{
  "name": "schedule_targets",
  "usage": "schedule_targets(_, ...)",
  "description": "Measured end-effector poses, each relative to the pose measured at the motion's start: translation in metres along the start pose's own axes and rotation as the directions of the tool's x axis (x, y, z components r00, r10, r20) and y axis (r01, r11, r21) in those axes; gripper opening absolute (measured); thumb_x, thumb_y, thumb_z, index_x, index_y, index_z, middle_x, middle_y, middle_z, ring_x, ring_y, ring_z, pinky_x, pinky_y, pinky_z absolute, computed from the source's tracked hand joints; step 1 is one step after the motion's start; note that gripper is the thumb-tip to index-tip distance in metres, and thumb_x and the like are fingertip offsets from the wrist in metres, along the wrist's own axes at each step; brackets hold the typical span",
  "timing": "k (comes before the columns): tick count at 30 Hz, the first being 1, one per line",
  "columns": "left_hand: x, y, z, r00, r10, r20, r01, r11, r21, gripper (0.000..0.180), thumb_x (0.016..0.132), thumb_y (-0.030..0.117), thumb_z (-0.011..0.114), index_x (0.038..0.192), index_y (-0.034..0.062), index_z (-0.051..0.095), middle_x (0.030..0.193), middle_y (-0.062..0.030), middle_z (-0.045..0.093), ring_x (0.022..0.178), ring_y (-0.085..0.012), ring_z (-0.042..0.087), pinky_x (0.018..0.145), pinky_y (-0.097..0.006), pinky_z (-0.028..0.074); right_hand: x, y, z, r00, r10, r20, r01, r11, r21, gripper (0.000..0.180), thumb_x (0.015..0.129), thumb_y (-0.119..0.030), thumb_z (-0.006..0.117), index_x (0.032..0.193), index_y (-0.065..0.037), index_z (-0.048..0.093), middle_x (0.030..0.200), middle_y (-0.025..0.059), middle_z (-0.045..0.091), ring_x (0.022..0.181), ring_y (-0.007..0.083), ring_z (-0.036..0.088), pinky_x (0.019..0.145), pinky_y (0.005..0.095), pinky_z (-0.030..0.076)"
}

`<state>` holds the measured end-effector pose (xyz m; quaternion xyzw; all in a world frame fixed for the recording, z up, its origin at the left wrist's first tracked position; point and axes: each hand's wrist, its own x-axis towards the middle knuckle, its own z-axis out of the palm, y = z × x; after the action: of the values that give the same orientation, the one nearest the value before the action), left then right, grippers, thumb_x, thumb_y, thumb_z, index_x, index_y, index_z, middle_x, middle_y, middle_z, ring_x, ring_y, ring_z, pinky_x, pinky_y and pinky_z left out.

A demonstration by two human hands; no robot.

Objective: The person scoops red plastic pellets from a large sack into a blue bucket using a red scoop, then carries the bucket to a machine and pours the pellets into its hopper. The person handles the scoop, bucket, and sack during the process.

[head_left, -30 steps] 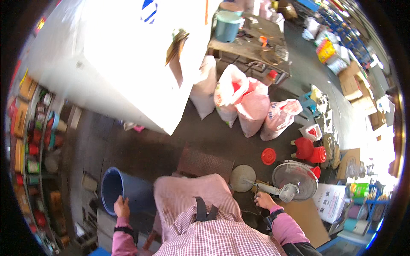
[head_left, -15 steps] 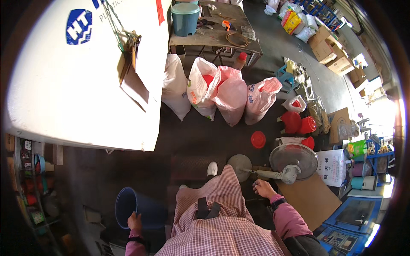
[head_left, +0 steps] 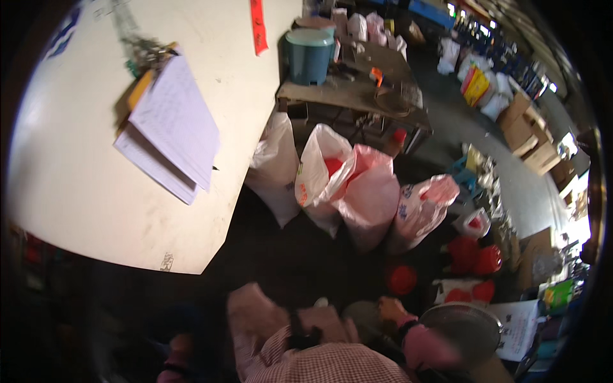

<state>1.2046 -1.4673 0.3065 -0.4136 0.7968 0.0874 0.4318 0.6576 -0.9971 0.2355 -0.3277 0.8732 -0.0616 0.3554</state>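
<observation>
Low on the left, in deep shadow, my left hand (head_left: 181, 345) is closed at the rim of a dark blue bucket (head_left: 185, 317); its fingers are hard to make out. My right hand (head_left: 391, 309) is in front of me with fingers curled in and nothing visible in them. It is just left of the round guard of a standing fan (head_left: 469, 325) and over the fan's grey base (head_left: 364, 314). A red round lid or dish (head_left: 402, 279) lies on the floor beyond that hand.
A big white panel (head_left: 185, 233) fills the left, with a clipboard of papers (head_left: 175, 121) hanging on it. Open white and pink sacks (head_left: 367, 204) stand ahead, before a worktable (head_left: 357, 96) bearing a teal bucket (head_left: 310, 57). Red containers (head_left: 472, 255) and cartons (head_left: 527, 131) are at right.
My view has tilted up and turned, so the sacks and table sit lower and further right. My right hand has moved forward. The clipboard papers now face me; the left side is darker.
</observation>
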Motion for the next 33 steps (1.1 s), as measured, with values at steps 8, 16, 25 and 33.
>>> schedule_targets(8,0.041,0.085,-0.024,0.980,0.180,-0.090,-0.189,0.976,-0.109,0.025,0.087,0.033,0.059,0.090,0.0119,0.071,0.092,-0.0164,0.070,0.088,-0.0384,0.067,0.076,-0.049,0.054,-0.009,-0.002,-0.022,0.988,0.125,-0.091,-0.081,0.919,0.385,0.027,0.090,-0.022,0.055,0.110,-0.006,0.063,0.103,0.0190,0.068,0.099,0.0377,0.064,0.087,0.0467,0.050)
schedule_targets(16,0.127,0.155,-0.034,0.965,0.237,-0.116,-0.255,0.950,-0.181,0.029,0.081,0.036,0.067,0.094,0.0103,0.071,0.094,-0.0191,0.070,0.091,-0.0396,0.066,0.076,-0.049,0.053,-0.041,0.037,0.020,0.902,0.429,-0.053,-0.348,0.792,0.501,0.030,0.090,-0.029,0.056,0.103,-0.004,0.065,0.098,0.0229,0.068,0.096,0.0402,0.064,0.084,0.0485,0.050)
schedule_targets(25,0.176,0.212,-0.066,0.968,0.249,-0.015,-0.249,0.958,-0.146,0.034,0.082,0.037,0.066,0.101,0.0093,0.072,0.096,-0.0190,0.070,0.093,-0.0386,0.067,0.077,-0.049,0.054,-0.002,0.065,-0.007,0.859,0.474,-0.196,-0.392,0.853,0.345,0.028,0.087,-0.027,0.057,0.096,-0.002,0.066,0.096,0.0223,0.068,0.094,0.0403,0.064,0.080,0.0491,0.052)
schedule_targets(33,0.244,0.340,-0.112,0.952,0.306,0.024,-0.307,0.951,0.049,0.036,0.083,0.038,0.065,0.103,0.0090,0.072,0.098,-0.0188,0.069,0.094,-0.0383,0.066,0.078,-0.049,0.054,0.110,0.212,-0.017,0.858,0.511,-0.048,-0.501,0.854,0.140,0.021,0.083,-0.020,0.057,0.090,-0.010,0.073,0.091,0.0103,0.072,0.092,0.0337,0.068,0.082,0.0427,0.054)
